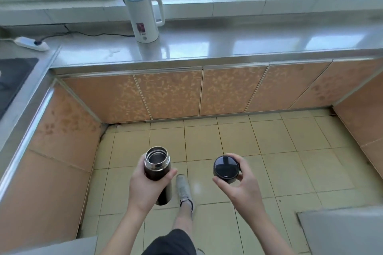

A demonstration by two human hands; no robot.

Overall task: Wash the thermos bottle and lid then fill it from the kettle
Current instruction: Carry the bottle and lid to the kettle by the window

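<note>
The left hand (143,187) wraps its fingers around the one thermos bottle (157,174), thumb across the front of the dark body just under the neck. The bottle stands upright and uncapped, its steel mouth open, above the tiled floor (290,151). The right hand (241,184) pinches the single lid (226,167) by its rim between thumb and fingertips, glossy black top facing up, well apart from the bottle. One white kettle (144,17) stands far ahead on the grey counter (248,45) beneath the window, its black cord running left to one power strip (31,43).
</note>
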